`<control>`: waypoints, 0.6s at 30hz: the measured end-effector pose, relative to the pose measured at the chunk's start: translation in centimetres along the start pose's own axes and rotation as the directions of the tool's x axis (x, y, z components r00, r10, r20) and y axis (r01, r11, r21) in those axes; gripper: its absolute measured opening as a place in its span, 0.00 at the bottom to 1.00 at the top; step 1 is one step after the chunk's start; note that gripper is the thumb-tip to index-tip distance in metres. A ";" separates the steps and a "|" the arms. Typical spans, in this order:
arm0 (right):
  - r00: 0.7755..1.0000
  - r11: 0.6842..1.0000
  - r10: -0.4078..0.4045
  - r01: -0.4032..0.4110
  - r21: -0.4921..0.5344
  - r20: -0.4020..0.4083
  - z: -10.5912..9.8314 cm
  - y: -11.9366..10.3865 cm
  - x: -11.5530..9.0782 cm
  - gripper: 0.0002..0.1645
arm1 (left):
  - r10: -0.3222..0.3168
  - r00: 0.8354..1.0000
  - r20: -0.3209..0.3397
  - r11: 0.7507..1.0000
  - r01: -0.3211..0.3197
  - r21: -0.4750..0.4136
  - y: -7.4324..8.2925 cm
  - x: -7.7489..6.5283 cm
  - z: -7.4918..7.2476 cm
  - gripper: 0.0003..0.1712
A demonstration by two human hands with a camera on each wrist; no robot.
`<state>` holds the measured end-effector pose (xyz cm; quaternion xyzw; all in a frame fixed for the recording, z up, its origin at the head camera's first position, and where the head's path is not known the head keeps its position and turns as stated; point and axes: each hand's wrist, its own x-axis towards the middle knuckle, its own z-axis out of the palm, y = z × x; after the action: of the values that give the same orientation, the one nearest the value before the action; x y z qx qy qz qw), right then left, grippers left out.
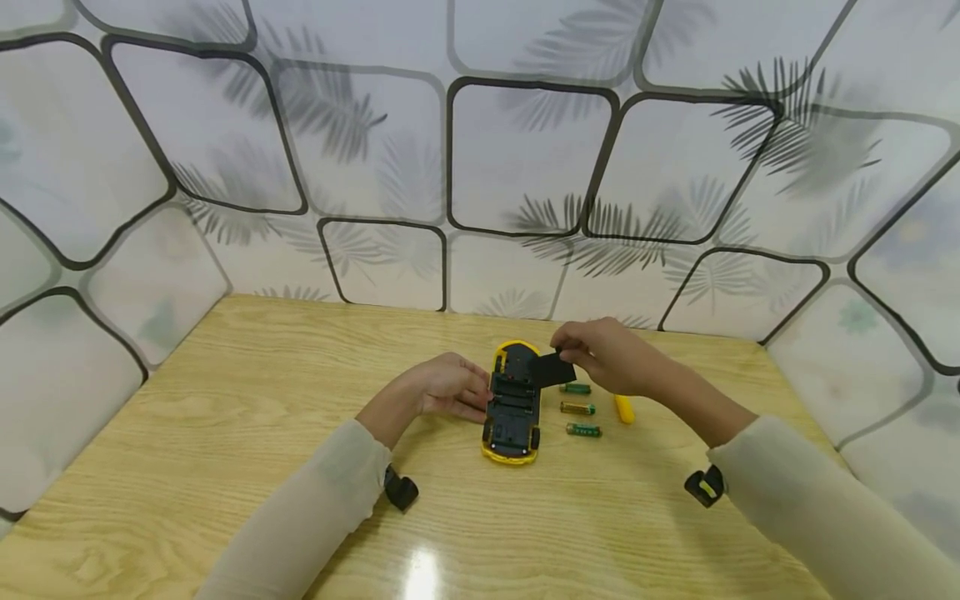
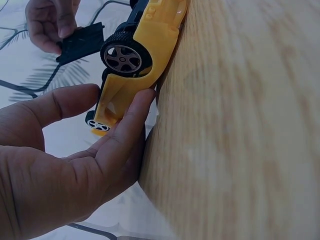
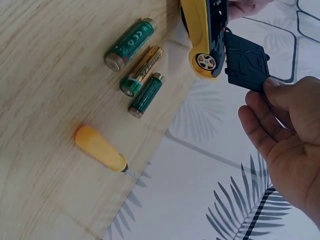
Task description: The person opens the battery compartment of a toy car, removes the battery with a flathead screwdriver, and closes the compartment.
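Note:
A yellow toy car (image 1: pixel 512 448) lies upside down on the table, its black underside and bare battery compartment (image 1: pixel 514 398) facing up. My left hand (image 1: pixel 452 387) steadies it from the left; in the left wrist view, the thumb and fingers (image 2: pixel 134 117) hold the car's side near one wheel (image 2: pixel 122 58). Between thumb and fingertips, my right hand (image 1: pixel 611 357) pinches a thin black battery cover (image 1: pixel 552 371) by its edge, above the car's right side. The cover's ribbed face (image 3: pixel 246 61) shows in the right wrist view.
Three batteries, one green (image 1: pixel 576 389), one gold and green (image 1: pixel 577 408) and another green (image 1: pixel 583 430), lie in a column right of the car. Beyond them is a screwdriver with a yellow handle (image 1: pixel 624 408). A patterned white wall (image 1: pixel 510 275) borders the wooden table (image 1: pixel 300 400).

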<state>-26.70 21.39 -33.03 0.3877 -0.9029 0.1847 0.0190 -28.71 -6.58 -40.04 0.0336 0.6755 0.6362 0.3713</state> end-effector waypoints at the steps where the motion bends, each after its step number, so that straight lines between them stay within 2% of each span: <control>1: 1.000 1.000 -0.004 0.004 -0.002 -0.006 0.1 0.0 0.0 0.10 | 0.001 1.000 0.001 1.000 -0.001 0.001 0.0 0.0 0.0 0.26; 5: 1.000 1.000 -0.006 0.006 -0.002 -0.023 0.8 -0.2 0.2 0.11 | 0.008 1.000 0.005 1.000 -0.008 0.004 0.0 0.0 0.0 0.24; 13: 1.000 0.998 -0.014 0.014 0.064 -0.005 1.9 -0.8 0.5 0.12 | -0.007 1.000 0.000 1.000 0.007 -0.002 0.1 0.2 0.0 0.22; 18: 1.000 0.995 -0.014 0.017 0.097 -0.025 2.6 -1.2 0.8 0.11 | -0.006 1.000 -0.004 1.000 0.006 -0.008 0.1 0.2 0.0 0.20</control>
<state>-26.10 19.17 -34.93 0.3929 -0.8894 0.2332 0.0123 -28.85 -6.49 -40.07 0.0288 0.6739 0.6377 0.3719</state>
